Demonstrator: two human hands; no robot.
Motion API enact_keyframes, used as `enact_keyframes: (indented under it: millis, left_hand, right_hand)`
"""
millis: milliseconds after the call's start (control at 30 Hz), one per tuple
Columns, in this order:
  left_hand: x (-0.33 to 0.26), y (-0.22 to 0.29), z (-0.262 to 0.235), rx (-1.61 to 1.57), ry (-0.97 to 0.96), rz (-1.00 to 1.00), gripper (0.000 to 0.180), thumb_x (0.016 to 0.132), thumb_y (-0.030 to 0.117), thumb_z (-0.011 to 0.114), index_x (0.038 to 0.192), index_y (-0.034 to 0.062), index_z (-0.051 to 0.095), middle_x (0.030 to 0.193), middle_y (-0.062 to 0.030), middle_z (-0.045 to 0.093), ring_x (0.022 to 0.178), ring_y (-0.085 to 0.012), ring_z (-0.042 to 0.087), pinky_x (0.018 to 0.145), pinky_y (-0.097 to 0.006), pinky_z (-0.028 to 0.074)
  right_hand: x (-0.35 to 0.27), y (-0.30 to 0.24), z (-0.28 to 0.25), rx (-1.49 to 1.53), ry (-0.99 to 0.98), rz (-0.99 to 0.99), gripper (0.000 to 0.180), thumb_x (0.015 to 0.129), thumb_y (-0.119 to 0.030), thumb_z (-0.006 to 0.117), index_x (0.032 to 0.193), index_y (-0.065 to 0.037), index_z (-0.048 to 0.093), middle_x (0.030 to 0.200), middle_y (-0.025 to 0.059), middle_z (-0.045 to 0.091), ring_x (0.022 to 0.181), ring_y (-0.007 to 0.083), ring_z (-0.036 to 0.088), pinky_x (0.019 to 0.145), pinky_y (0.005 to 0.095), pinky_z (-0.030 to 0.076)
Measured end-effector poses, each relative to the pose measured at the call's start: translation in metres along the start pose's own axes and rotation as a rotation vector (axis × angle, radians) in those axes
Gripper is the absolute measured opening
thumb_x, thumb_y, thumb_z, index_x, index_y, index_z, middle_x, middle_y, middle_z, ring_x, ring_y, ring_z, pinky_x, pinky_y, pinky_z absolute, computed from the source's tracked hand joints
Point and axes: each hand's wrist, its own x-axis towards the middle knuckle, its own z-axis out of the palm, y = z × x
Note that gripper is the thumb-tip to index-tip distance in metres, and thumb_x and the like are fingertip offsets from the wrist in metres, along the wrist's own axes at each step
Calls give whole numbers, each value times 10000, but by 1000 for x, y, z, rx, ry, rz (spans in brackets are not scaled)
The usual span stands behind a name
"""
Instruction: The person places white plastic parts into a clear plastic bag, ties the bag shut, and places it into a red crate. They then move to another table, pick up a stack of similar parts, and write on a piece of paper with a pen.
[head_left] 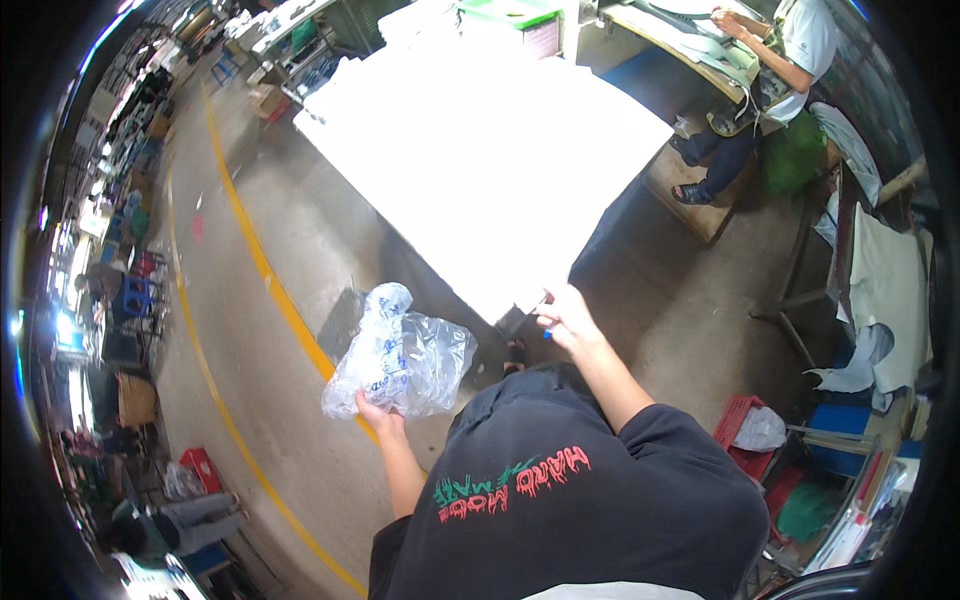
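Note:
A clear plastic bag point(400, 360) with blue handwriting hangs out to my left, above the floor. My left hand point(383, 415) grips its lower edge. At the near corner of the bright white table point(480, 170), my right hand point(568, 318) has its fingers curled together. A small blue bit point(548, 335) shows below those fingers; its kind is too small to make out. Just left of them a dark piece point(512, 318) sits at the table's corner. The tabletop is overexposed, so anything flat and pale on it is hard to see.
A green tray point(510, 12) stands at the table's far end. To the far right a person point(780, 60) sits at a workbench. Nearer on the right are a red crate point(735, 425) and draped pale cloth point(885, 300). Yellow lines point(270, 280) run along the floor to the left.

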Motion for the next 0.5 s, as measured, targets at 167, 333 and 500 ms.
enact_keyframes:
  millis: [167,333,500]
  left_hand:
    - [6,48,125,109,-64,168,645,1056,422,420,1496,-49,449,1502,-173,533,1369,-357,538,1146,-500,437]
    - [45,86,228,200,-91,318,581,1069,339,474,1461,-91,475,1472,-209,549,1304,-350,591,1078,-487,500]
    - [132,106,332,386,-262,495,570,1054,249,549,1477,-116,437,1486,-230,521,1312,-322,570,1084,-463,493]
  right_hand:
    - [78,-2,74,263,16,111,136,1015,-99,550,881,-98,531,717,-13,471,459,72,361,451,260,322]
    - [124,-7,116,139,-9,216,132,997,-92,550,869,-90,519,717,-20,462,463,55,350,460,266,334]
    - [173,0,155,-80,9,166,148,1015,-175,584,915,-68,569,661,-31,446,462,57,380,374,251,293]
